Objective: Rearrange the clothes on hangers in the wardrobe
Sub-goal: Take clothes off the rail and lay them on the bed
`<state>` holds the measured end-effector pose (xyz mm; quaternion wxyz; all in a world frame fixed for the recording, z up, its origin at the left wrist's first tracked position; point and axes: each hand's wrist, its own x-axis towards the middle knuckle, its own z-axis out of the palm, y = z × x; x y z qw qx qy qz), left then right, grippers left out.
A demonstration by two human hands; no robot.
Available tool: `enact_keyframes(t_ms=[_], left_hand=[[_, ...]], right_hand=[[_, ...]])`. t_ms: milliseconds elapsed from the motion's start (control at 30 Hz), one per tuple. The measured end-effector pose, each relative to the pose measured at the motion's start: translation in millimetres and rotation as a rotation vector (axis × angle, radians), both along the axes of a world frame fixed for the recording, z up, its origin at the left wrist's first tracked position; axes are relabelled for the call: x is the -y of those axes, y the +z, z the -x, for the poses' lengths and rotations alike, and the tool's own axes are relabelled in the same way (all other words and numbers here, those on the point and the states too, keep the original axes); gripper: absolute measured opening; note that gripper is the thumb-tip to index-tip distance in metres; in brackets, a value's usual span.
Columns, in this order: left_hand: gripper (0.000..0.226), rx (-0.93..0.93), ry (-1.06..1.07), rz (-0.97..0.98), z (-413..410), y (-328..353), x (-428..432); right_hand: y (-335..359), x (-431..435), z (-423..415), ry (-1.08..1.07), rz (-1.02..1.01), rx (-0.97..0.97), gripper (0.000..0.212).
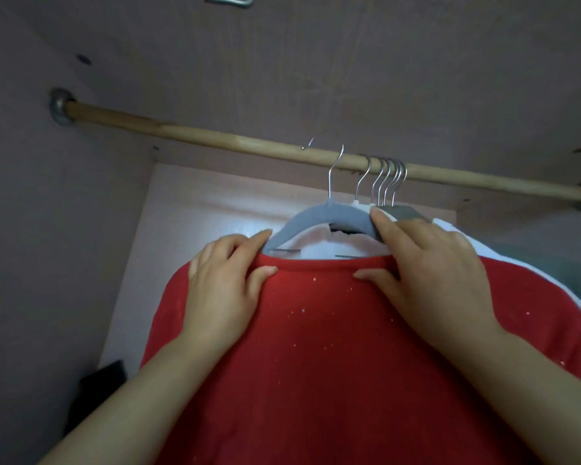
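Observation:
A red garment (332, 347) with small pale specks hangs on a grey hanger (319, 218), filling the lower middle of the view. The hanger's metal hook (334, 169) rises in front of the wooden rod (215, 140); I cannot tell whether it rests on the rod. My left hand (225, 283) pinches the left side of the red collar, thumb in front and fingers behind. My right hand (430, 273) grips the right side of the collar together with the hanger's right arm.
Several more hangers (388, 177) crowd the rod just right of the grey one, carrying a white garment (450, 229) and a grey garment (547, 263). Pinkish wardrobe walls (47, 229) close in left and above. A dark object (98, 391) sits low at the left.

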<state>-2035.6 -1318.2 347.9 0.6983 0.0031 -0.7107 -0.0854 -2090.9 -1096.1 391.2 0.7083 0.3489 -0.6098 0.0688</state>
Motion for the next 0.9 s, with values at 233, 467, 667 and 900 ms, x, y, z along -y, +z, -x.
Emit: enact_keyframes(t_ms=[233,467,667,900], left_hand=[[0.048,0.106,0.006,-0.064,-42,-99,-11],[0.051,0.147,0.076,-0.074,-81,-193,-29],[0.056,0.303,0.101,-0.091,-126,-229,-64],[0.044,0.343,-0.041,-0.070,-183,-243,-114]], right_hand=[[-78,-6,-18,0.013,-0.163,0.059,0.068],[-167,-17,-30,0.112,-0.192,0.144,0.063],[-227,-48,-66,0.136,-0.188,0.324,0.062],[-262,-114,-158,-0.009,-0.090,0.494,0.064]])
